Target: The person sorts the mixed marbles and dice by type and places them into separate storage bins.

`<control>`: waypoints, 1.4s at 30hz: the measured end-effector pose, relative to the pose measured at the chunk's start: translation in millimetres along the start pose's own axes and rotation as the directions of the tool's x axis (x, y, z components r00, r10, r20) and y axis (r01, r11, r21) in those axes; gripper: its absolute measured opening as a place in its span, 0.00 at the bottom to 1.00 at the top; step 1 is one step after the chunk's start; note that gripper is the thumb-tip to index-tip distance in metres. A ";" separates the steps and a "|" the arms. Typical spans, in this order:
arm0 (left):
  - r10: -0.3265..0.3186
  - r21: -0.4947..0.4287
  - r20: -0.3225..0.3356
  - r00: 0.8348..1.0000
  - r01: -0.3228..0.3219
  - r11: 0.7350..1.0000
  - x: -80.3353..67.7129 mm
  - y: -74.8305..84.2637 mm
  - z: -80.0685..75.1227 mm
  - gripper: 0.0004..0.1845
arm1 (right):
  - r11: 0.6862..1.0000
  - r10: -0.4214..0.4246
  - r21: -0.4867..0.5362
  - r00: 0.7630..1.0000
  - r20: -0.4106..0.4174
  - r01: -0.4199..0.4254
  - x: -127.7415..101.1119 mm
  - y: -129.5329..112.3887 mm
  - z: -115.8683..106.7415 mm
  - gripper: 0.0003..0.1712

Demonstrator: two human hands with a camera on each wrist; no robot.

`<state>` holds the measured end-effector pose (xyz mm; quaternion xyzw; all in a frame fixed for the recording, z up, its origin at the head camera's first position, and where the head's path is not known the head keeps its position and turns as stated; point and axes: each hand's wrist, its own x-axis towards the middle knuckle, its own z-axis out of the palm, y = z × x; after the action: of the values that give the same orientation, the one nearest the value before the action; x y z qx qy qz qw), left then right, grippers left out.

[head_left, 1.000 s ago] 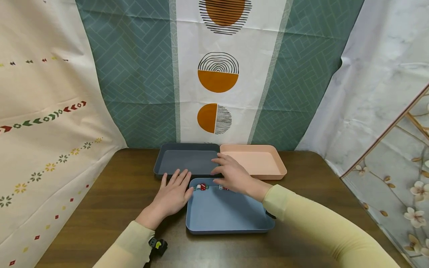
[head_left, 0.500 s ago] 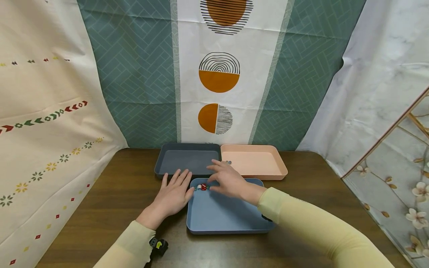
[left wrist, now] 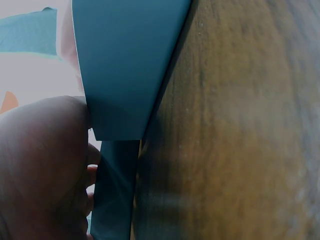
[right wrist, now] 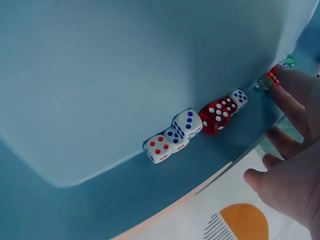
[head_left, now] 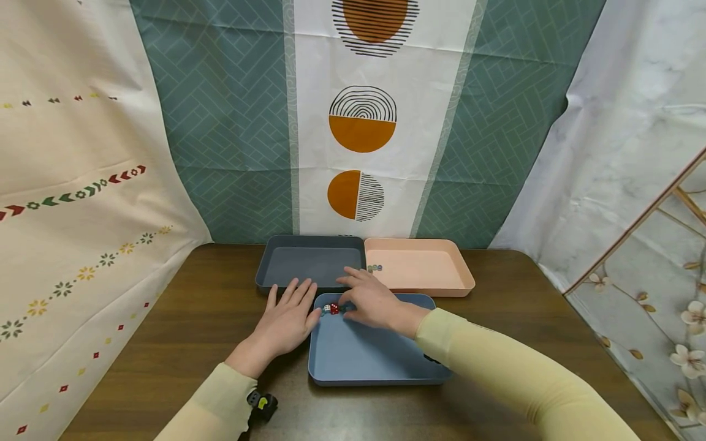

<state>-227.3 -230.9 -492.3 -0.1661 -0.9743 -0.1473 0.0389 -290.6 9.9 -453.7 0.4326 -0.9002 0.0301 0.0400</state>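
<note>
Dice [right wrist: 186,131] lie in a row against the far wall of the blue tray [head_left: 375,355], near its left corner. The right hand [head_left: 372,301] reaches over them, fingers [right wrist: 295,82] spread, one fingertip touching a small red die [right wrist: 273,76]. The left hand [head_left: 284,321] lies flat on the worktop [head_left: 182,331], steadying the tray; best pinch one die cleanly without scattering the row.

A dark grey tray [head_left: 309,264] and a pink tray [head_left: 421,269] sat side by side at the back of the brown table [head_left: 165,343]; patterned curtains [head_left: 220,122] hung behind, with two small beads [head_left: 375,267] in the pink tray
</note>
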 end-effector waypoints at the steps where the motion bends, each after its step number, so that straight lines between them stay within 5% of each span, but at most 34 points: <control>1: 0.000 -0.001 -0.001 1.000 0.000 1.000 0.2 -0.3 0.4 0.36 | 1.000 0.000 0.000 1.000 -0.001 0.000 0.0 0.0 -0.1 0.15; 23: 0.011 -0.009 -0.020 1.000 -0.012 1.000 -0.8 -2.1 2.3 0.37 | 1.000 0.016 -0.007 0.999 -0.049 -0.017 -4.9 8.2 7.4 0.08; 42: -0.017 0.009 0.020 1.000 0.017 1.000 -2.4 3.5 -5.1 0.36 | 0.994 0.065 0.096 0.989 -0.130 -0.053 -25.5 29.2 -21.8 0.05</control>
<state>-223.8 -230.0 -486.7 -0.1592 -0.9766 -0.1417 0.0286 -296.6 49.9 -435.1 0.4041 -0.9056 0.1015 0.0791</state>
